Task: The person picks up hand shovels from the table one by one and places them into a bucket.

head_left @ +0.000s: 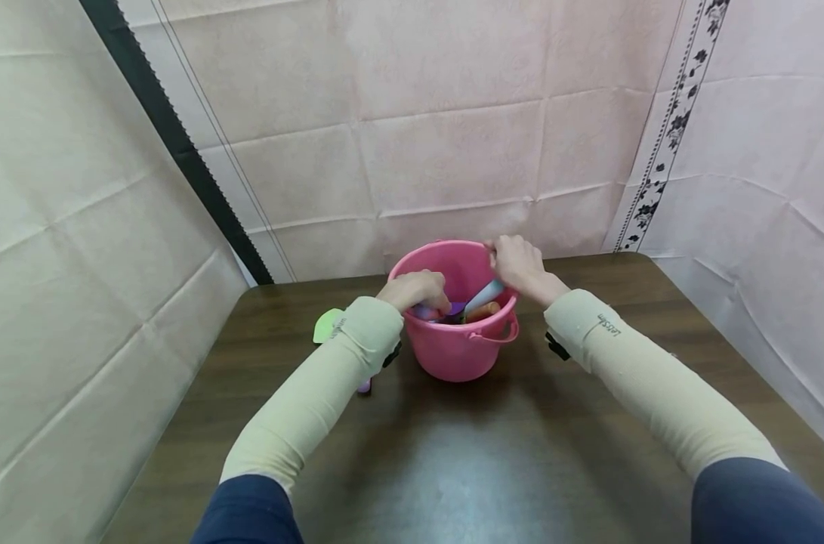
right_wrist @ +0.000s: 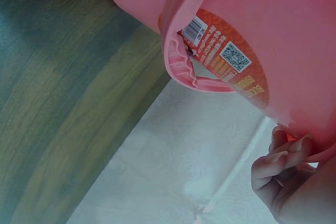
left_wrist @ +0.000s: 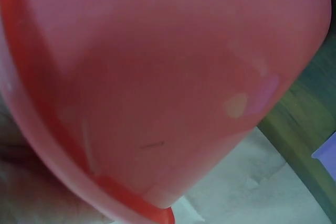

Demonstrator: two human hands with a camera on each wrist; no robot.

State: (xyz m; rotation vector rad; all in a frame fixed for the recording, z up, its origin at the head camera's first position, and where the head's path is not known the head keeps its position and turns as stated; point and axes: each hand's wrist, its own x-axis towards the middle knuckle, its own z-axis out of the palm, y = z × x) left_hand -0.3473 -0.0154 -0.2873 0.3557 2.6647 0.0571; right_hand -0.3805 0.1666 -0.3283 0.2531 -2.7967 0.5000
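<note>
A pink bucket (head_left: 455, 355) stands tilted slightly on the table, with several things inside it. My right hand (head_left: 519, 264) grips its right rim; in the right wrist view the fingers (right_wrist: 283, 156) curl at the bucket's edge. Over the left rim, my left hand (head_left: 417, 291) reaches into the bucket, its fingertips hidden inside beside a lavender-blue thing (head_left: 424, 311). Whether those fingers hold it I cannot tell. A light blue handle-like piece (head_left: 485, 296) and an orange-brown piece (head_left: 482, 312) lie at the right inside, near a purple thing (head_left: 456, 308).
Left of the bucket, a lime-green flat thing (head_left: 327, 325) lies on the brown table (head_left: 452, 468), partly behind my left forearm. A purple end (head_left: 365, 387) shows below that arm. The bucket's handle (head_left: 498, 336) hangs at its front. Pale cloth (head_left: 452, 166) hangs behind.
</note>
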